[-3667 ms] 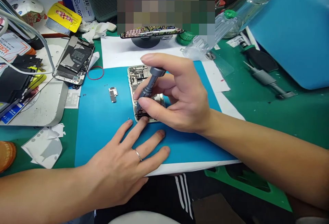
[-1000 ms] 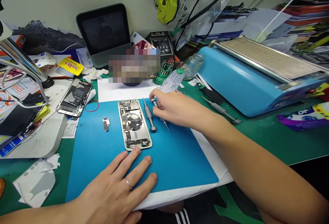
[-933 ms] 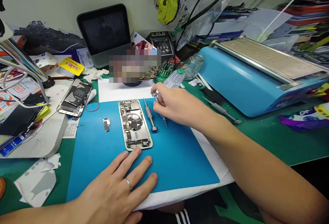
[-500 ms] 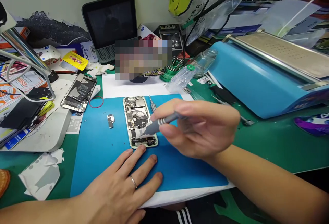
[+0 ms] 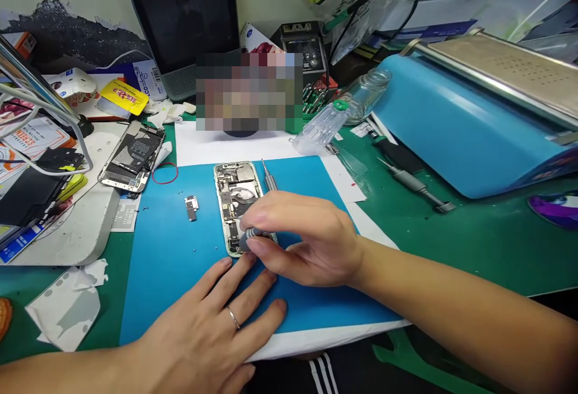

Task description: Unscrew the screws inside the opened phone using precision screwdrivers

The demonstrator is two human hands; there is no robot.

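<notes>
Reading our dial from the opened phone (image 5: 237,196), which lies face-down-side open on the blue mat (image 5: 158,288) with its top end pointing to about 12, we begin at 8 o'clock with a torn paper scrap (image 5: 67,309); at 10 we see a phone screen assembly (image 5: 132,159) lying aslant at the edge of the white stand (image 5: 97,225), and, nearer in on that bearing, a red rubber band (image 5: 165,182); at 9 sits a small metal part (image 5: 191,207), and towards 7 two tiny screws (image 5: 194,250) lie apart from each other; our left hand (image 5: 210,315) rests palm down between 6 and 7, its fingers spread apart, one fingertip at the phone's lower edge; over the phone's lower end we have a grey screwdriver (image 5: 250,238), whose tip we cannot make out; a second screwdriver (image 5: 270,180) lies between 1 and 2, partly hidden by our right hand (image 5: 307,240), which is at 4 with thumb and fingers clamped on the grey screwdriver; farther out between 1 and 2 we find a clear plastic case (image 5: 323,128) and a glass jar (image 5: 372,93); a third screwdriver (image 5: 413,183) lies at 3, with a blue machine (image 5: 460,129) beyond it between 2 and 3.
</notes>
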